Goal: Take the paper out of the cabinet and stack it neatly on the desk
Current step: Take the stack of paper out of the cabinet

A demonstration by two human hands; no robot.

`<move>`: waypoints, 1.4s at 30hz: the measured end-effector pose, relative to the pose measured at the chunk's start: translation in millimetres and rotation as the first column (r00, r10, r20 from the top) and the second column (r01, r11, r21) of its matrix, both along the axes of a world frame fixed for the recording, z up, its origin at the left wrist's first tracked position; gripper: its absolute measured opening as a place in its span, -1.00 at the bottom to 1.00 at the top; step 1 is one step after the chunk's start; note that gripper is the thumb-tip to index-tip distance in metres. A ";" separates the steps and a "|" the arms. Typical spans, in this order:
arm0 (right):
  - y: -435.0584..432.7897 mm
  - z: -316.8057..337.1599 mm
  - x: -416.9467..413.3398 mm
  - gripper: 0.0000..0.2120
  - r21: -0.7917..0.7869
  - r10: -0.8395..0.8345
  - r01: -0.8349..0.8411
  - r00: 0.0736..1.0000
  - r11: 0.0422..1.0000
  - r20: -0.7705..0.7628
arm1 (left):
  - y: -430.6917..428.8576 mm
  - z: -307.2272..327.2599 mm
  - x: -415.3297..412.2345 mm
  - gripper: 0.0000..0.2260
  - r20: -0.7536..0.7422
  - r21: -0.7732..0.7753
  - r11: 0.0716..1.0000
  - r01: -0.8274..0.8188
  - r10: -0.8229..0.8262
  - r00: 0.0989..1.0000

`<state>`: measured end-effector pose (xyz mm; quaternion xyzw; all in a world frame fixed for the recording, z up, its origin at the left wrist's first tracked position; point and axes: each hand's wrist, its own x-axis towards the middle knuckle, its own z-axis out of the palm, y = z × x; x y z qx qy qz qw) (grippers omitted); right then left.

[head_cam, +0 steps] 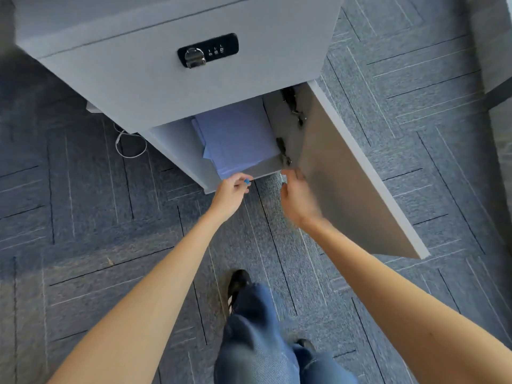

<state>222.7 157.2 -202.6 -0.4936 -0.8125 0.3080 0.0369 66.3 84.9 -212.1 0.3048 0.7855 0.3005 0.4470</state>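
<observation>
A stack of white paper (235, 137) lies a little askew on the floor of the open lower compartment of a grey cabinet (155, 87). The cabinet door (352, 184) is swung wide open to the right. My left hand (231, 194) is at the front edge of the compartment, fingers curled right by the near edge of the stack, with a small blue thing (246, 182) at the fingertips. My right hand (297, 196) hovers by the door's lower hinge corner, fingers apart, holding nothing. The desk is out of view.
Above the compartment is a shut drawer with a black combination lock (207, 50). A white cable loop (130, 145) lies on the grey-blue carpet left of the cabinet. My jeans-clad legs and shoes (238, 284) stand just below my hands.
</observation>
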 end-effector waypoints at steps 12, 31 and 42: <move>96.4 -167.8 -93.3 -0.71 0.071 0.105 -0.104 0.994 0.992 -0.017 | 67.5 -184.1 -83.8 -0.81 -0.206 0.115 0.991 -0.066 0.089 0.975; 126.0 -281.5 -118.6 -0.51 0.055 0.428 -0.442 0.888 0.895 0.169 | 96.2 -285.5 -157.1 -0.43 -0.560 -0.214 0.973 -0.090 -0.046 0.827; 129.4 -272.1 -129.2 -0.61 0.093 0.334 -0.348 0.932 0.933 0.141 | 115.4 -268.3 -150.7 -0.51 -0.385 -0.009 0.840 -0.542 0.498 0.777</move>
